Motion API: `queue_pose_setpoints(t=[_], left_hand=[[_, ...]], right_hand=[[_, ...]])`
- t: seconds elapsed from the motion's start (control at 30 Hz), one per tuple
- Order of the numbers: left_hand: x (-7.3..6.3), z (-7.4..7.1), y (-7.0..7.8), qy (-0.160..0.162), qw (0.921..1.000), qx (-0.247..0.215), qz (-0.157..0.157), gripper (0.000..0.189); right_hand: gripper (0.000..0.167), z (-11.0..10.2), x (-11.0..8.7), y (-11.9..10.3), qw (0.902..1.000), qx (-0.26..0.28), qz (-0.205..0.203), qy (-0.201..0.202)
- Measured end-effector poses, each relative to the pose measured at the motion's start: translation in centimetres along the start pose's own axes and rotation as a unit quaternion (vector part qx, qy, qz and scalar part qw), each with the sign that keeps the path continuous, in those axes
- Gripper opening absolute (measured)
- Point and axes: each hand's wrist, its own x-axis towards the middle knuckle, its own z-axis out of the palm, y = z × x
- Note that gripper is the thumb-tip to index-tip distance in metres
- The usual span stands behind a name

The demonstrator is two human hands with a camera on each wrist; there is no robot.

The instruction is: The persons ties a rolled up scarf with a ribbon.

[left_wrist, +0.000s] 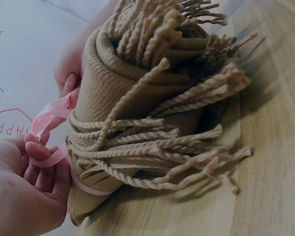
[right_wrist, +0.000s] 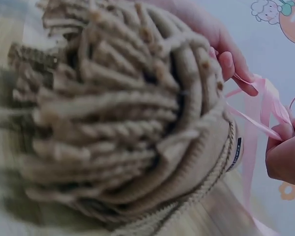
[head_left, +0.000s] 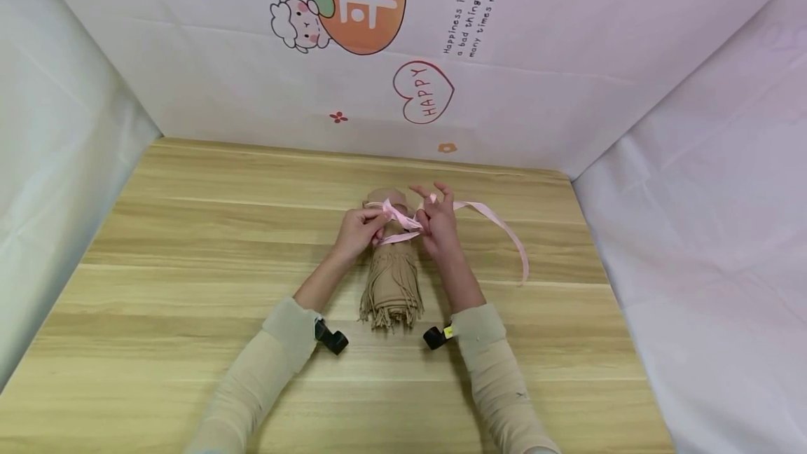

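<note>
A rolled tan scarf [head_left: 394, 279] lies on the table, its twisted fringe [left_wrist: 162, 152] toward the person. Pink ribbon [head_left: 396, 237] passes around the roll beyond the fringe. Over the scarf's far part, my left hand [head_left: 358, 233] pinches a loop of the ribbon between thumb and fingers. Opposite it, my right hand [head_left: 439, 226] pinches the ribbon near the crossing, with some fingers raised. A ribbon tail [head_left: 504, 226] runs out to the right and curves down to the table. In the right wrist view, ribbon strands [right_wrist: 265, 105] stretch between both hands.
The wooden table [head_left: 189, 265] meets a white printed backdrop [head_left: 517, 111] behind the scarf, with white side walls left and right. Black wrist cameras [head_left: 332, 337] sit at both sleeve cuffs. A small dark label [right_wrist: 234, 154] shows on the scarf.
</note>
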Motion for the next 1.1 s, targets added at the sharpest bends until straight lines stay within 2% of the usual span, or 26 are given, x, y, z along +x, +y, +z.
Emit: queue_pose_setpoints(t=[0.1, 0.17, 0.23, 0.33, 0.43, 0.5, 0.6, 0.7, 0.8, 0.87, 1.0, 1.1], left_hand=[[0.0, -0.14, -0.06, 0.004, 1.0, -0.003, 0.001, 0.026], [-0.06, -0.22, -0.03, 0.008, 0.9999, -0.012, -0.003, 0.026], [-0.13, -0.26, 0.0, 0.007, 0.9998, -0.017, -0.005, 0.025], [-0.21, -0.24, 0.04, 0.003, 0.9997, -0.024, -0.006, 0.026], [-0.33, -0.17, 0.12, 0.001, 0.9997, -0.024, -0.008, 0.025], [-0.37, -0.13, 0.15, 0.004, 0.9996, -0.023, -0.013, 0.025], [-0.42, -0.12, 0.23, 0.01, 0.9996, -0.018, -0.021, 0.024], [-0.4, -0.18, 0.23, 0.013, 0.9993, -0.016, -0.032, 0.026], [-0.39, -0.27, 0.19, 0.015, 0.9992, -0.014, -0.035, 0.027], [-0.4, -0.3, 0.18, 0.013, 0.9992, -0.013, -0.035, 0.027], [-0.42, -0.35, 0.18, 0.01, 0.9993, -0.012, -0.034, 0.028], [-0.42, -0.37, 0.12, 0.012, 0.9993, -0.013, -0.034, 0.028]], right_hand=[[0.036, 0.13, -0.05, -0.11, 0.9987, -0.02, -0.026, -0.038], [0.031, 0.16, -0.06, -0.17, 0.9976, -0.023, -0.043, -0.049], [0.024, 0.12, -0.06, -0.22, 0.9976, -0.012, -0.055, -0.04], [0.01, -0.08, -0.03, -0.23, 0.9976, 0.021, -0.065, -0.006], [0.013, -0.3, 0.0, -0.13, 0.9959, 0.057, -0.067, 0.025], [0.014, -0.41, 0.05, -0.01, 0.9951, 0.062, -0.067, 0.04], [0.009, -0.44, 0.2, 0.18, 0.9949, 0.035, -0.069, 0.065], [0.009, -0.33, 0.38, 0.34, 0.9925, -0.026, -0.077, 0.091], [0.007, -0.16, 0.47, 0.44, 0.9868, -0.091, -0.087, 0.103], [0.007, -0.07, 0.47, 0.48, 0.9833, -0.116, -0.096, 0.103], [0.015, 0.01, 0.34, 0.49, 0.9774, -0.135, -0.117, 0.113], [0.021, 0.0, 0.33, 0.47, 0.975, -0.12, -0.144, 0.12]])
